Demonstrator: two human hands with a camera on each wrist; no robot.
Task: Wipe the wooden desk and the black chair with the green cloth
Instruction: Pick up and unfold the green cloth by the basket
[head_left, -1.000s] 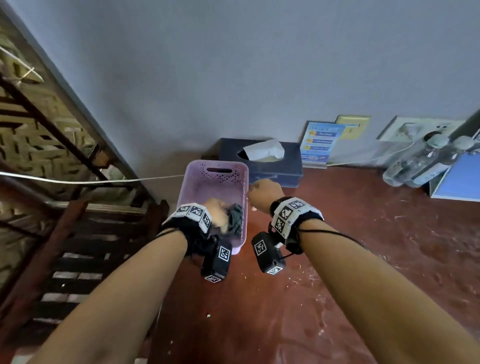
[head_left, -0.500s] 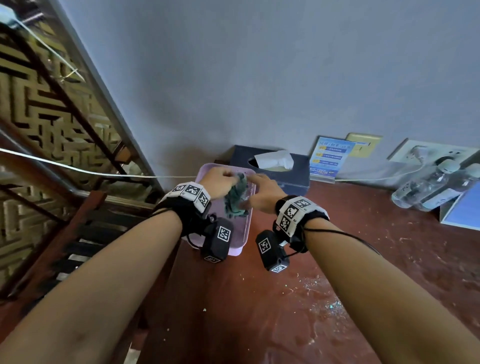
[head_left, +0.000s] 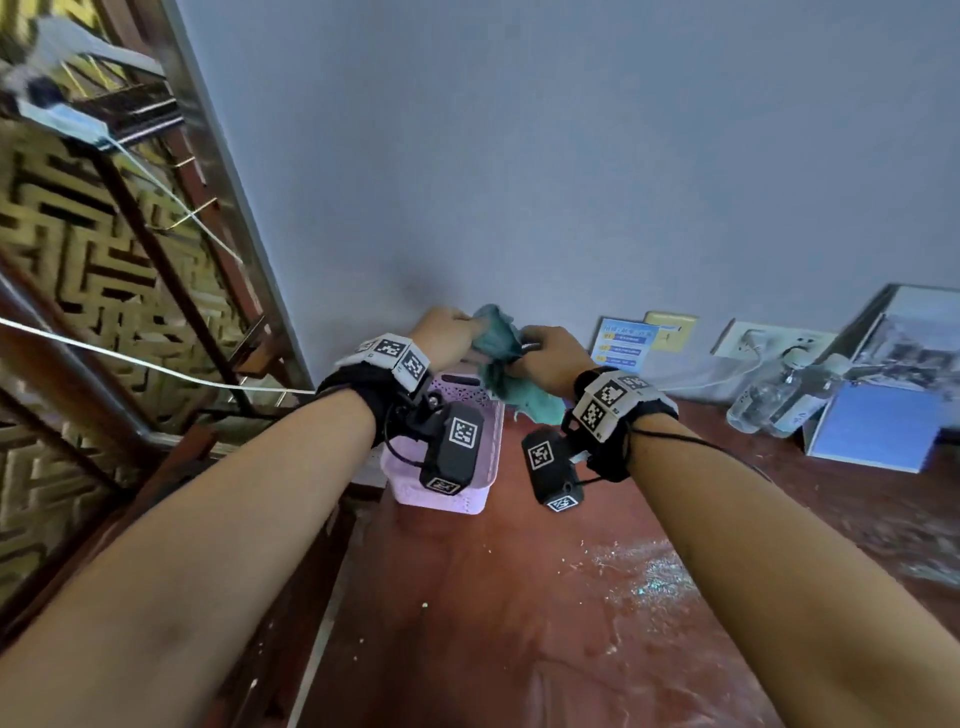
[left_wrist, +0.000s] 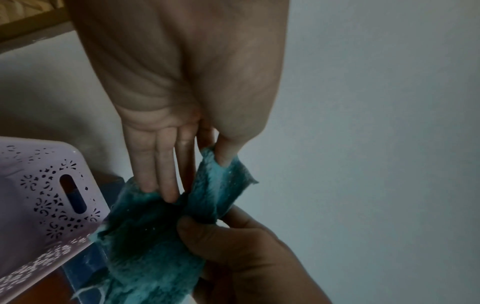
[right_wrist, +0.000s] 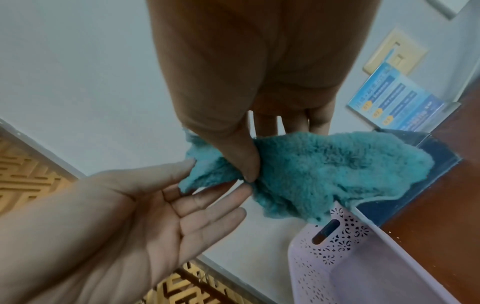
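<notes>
The green cloth (head_left: 500, 349) hangs crumpled in the air above a lilac basket (head_left: 470, 500), held between both hands. My left hand (head_left: 464, 331) pinches one corner between thumb and forefinger; its other fingers (left_wrist: 155, 174) lie straight against the cloth (left_wrist: 155, 257). My right hand (head_left: 524, 356) grips the cloth (right_wrist: 324, 170) from the other side, with its thumb (right_wrist: 246, 162) pressed into the pile. The reddish wooden desk (head_left: 519, 613) lies below, with white specks and dust (head_left: 641, 571) on it. No black chair is in view.
The basket stands at the desk's back left corner, against the grey wall. A dark blue tissue box (right_wrist: 431, 181) sits behind it. A blue sign (head_left: 623, 344), two water bottles (head_left: 774, 397) and a blue-and-white box (head_left: 878, 439) line the back right. A wooden lattice railing (head_left: 78, 270) borders the left.
The left hand lifted the cloth out of the basket. The right hand left the basket's rim and took hold of the cloth too. Both hands have risen.
</notes>
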